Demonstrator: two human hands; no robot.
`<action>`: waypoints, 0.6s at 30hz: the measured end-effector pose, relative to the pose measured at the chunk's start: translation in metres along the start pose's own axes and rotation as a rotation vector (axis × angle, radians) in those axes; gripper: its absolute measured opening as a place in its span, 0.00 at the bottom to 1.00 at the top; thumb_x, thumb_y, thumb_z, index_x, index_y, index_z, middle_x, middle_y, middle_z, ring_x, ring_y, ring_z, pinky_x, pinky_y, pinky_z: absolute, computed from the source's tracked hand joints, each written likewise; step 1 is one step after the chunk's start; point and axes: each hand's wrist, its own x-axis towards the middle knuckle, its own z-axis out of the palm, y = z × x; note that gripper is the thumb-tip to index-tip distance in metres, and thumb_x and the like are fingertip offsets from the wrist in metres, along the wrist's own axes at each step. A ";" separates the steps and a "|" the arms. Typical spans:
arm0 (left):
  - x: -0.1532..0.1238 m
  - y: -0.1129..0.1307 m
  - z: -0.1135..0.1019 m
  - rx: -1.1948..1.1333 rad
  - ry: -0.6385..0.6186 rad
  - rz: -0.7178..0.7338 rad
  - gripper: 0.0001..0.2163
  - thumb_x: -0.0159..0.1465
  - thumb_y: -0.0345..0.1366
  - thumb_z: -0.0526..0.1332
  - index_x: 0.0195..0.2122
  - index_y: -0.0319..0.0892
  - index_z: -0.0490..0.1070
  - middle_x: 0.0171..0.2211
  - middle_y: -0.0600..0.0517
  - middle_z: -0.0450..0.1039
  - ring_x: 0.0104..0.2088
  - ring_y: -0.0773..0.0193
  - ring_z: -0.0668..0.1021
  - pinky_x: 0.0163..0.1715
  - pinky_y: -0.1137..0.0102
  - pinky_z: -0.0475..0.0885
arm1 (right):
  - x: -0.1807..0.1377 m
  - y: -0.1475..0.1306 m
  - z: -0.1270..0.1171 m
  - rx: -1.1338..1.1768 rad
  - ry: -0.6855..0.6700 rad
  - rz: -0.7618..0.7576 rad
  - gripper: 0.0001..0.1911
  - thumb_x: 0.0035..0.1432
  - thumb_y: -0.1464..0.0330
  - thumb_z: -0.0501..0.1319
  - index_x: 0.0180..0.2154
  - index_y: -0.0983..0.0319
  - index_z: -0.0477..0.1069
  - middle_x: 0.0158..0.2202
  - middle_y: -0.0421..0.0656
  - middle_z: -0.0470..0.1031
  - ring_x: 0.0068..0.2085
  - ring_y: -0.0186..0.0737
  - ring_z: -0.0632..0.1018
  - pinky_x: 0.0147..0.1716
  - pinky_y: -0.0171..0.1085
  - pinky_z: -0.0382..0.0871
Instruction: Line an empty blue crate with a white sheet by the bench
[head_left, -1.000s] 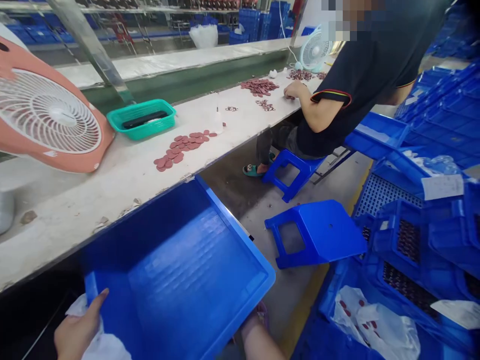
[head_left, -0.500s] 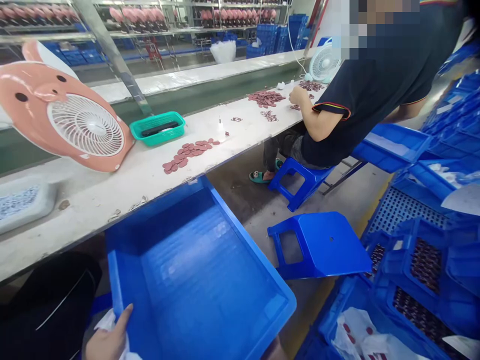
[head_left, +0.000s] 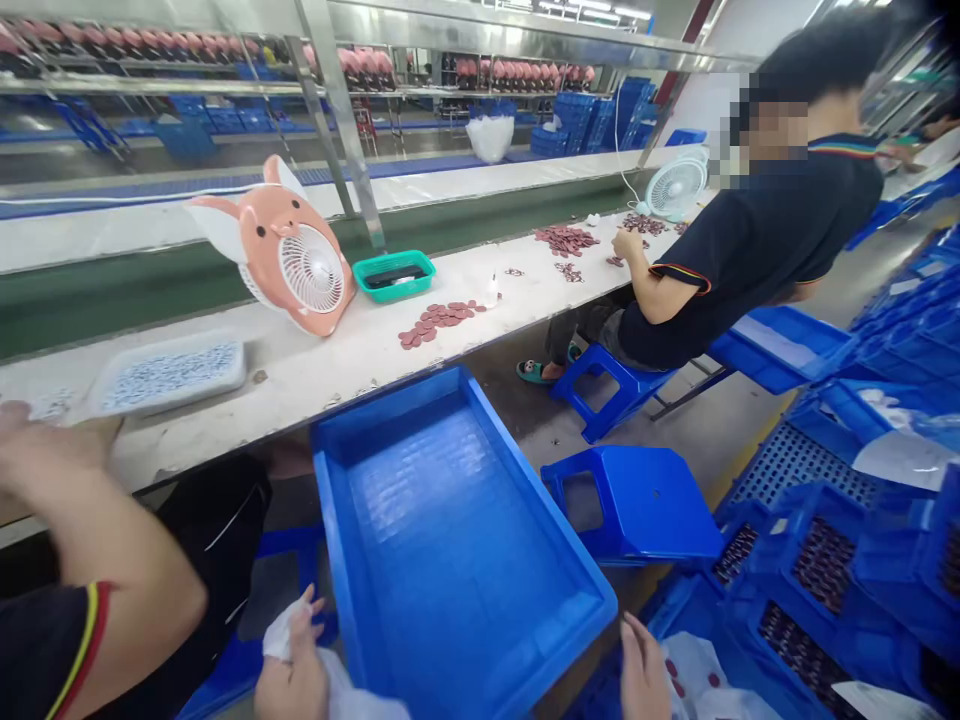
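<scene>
Fingers of the left hand (head_left: 289,680) pinch a crumpled white sheet (head_left: 337,685) beside a shallow blue plastic tray (head_left: 544,515). On the right hand (head_left: 641,675), fingers stand apart, just off the tray's rim.

Left hand (head_left: 291,678), right hand (head_left: 642,672) low, well apart.

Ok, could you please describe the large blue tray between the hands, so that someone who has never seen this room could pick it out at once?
Start at the long white workbench and look down to the floor in front of it. Between the left hand, which grips a white sheet, and the right hand is a shallow blue plastic tray. Unlike the blue crates to its right, loaded with dark parts, it holds nothing.
</scene>
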 end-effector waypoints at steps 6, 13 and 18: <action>-0.049 0.075 0.042 -0.275 -0.297 0.256 0.35 0.66 0.59 0.51 0.66 0.38 0.61 0.65 0.40 0.64 0.65 0.49 0.67 0.63 0.63 0.62 | -0.085 -0.022 0.100 -0.285 -0.827 -0.371 0.50 0.41 0.51 0.74 0.64 0.57 0.63 0.62 0.52 0.70 0.62 0.59 0.71 0.57 0.52 0.69; -0.011 0.069 0.023 -0.184 -0.807 0.326 0.37 0.36 0.44 0.80 0.49 0.37 0.77 0.47 0.41 0.79 0.49 0.40 0.78 0.49 0.56 0.73 | -0.040 -0.095 0.144 -0.579 -0.848 -0.525 0.17 0.67 0.57 0.60 0.42 0.65 0.74 0.39 0.43 0.78 0.39 0.41 0.79 0.41 0.43 0.76; 0.005 0.020 0.024 -0.120 -0.896 0.130 0.14 0.66 0.40 0.65 0.26 0.38 0.71 0.21 0.58 0.68 0.23 0.67 0.73 0.29 0.68 0.73 | 0.031 -0.172 0.143 -0.904 -0.719 -0.651 0.13 0.66 0.60 0.63 0.41 0.65 0.74 0.39 0.42 0.76 0.37 0.38 0.78 0.38 0.40 0.76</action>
